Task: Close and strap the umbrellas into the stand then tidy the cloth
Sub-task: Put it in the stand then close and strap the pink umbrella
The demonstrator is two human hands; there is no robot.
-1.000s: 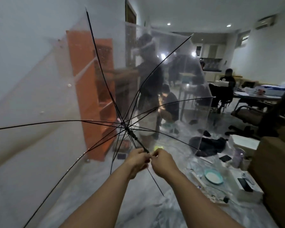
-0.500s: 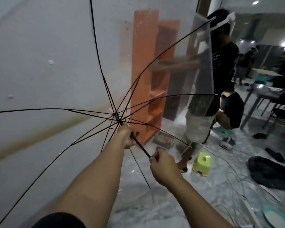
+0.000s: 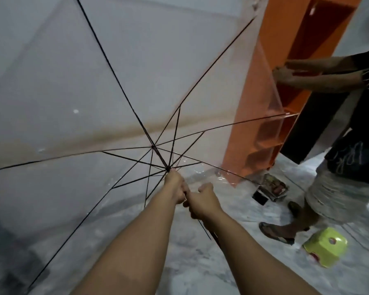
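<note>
Clear umbrella (image 3: 77,86) is open w/ its canopy filling the whole left and centre of the frame, black ribs fanning out from the hub a bit below the middle. Left hand (image 3: 175,188) has its grip wrapped round the shaft right under where the ribs meet, and the right hand (image 3: 201,202) is curled round the shaft just behind it, the two hands basically touching. Vs half a sec ago, the hands were apart along the shaft w/ a stretch of black rod showing between them; now that gap is gone and the right hand has come up next to the left. The view has also swung: the orange shelf unit (image 3: 262,103) that sat in the upper middle before is now at the upper right, partly seen through the canopy edge. The other person (image 3: 345,158) is now cut off at the right edge, only arms, torso and legs showing, both their hands reaching into the shelf. The green stool (image 3: 325,246) moved from lower centre to the lower right corner, lying on the marble floor (image 3: 254,262) near that person's sandalled foot. A small dark box and a packet of smth lie on the floor at the shelf's foot, can't tell what exactly. Ribs look about as spread as before.
</note>
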